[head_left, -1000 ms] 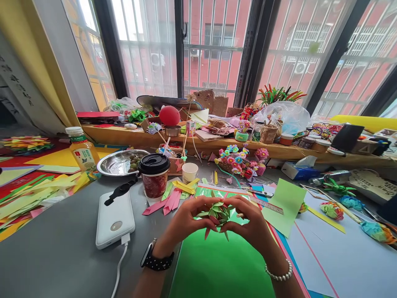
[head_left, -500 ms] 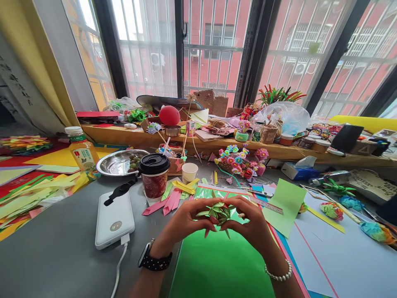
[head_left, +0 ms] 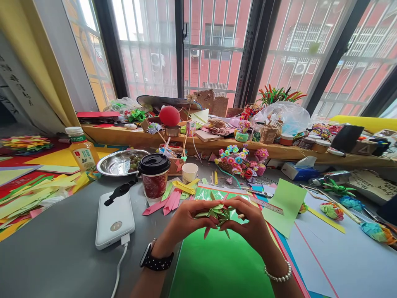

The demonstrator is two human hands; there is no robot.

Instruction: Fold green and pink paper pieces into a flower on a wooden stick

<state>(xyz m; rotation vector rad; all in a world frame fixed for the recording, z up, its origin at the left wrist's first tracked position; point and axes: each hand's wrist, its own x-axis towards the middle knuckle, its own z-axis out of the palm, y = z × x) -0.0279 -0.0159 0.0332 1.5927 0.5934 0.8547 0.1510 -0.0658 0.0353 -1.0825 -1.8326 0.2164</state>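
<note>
Between both hands is a spiky folded-paper piece (head_left: pixel 218 214) in light green and pink, held up over a shiny green sheet (head_left: pixel 221 265). My left hand (head_left: pixel 189 217) grips its left side, fingers along the top and thumb beneath. On the other side my right hand (head_left: pixel 246 217) pinches it in the same way. The fingers hide parts of the piece. Pink folded strips (head_left: pixel 169 202) and yellow folded strips (head_left: pixel 186 186) lie on the table just beyond my left hand. A light green paper square (head_left: pixel 287 207) lies to the right of my right hand.
A white power bank (head_left: pixel 114 219) with a cable lies at the left. Behind it stand a lidded coffee cup (head_left: pixel 154 178), a small paper cup (head_left: pixel 190 172), a steel plate (head_left: pixel 108 163) and a juice bottle (head_left: pixel 81 151). Crumpled colored paper balls (head_left: pixel 331 211) lie at the right.
Both hands stay in nearly the same place. The paper piece has turned or tilted slightly between the fingers.
</note>
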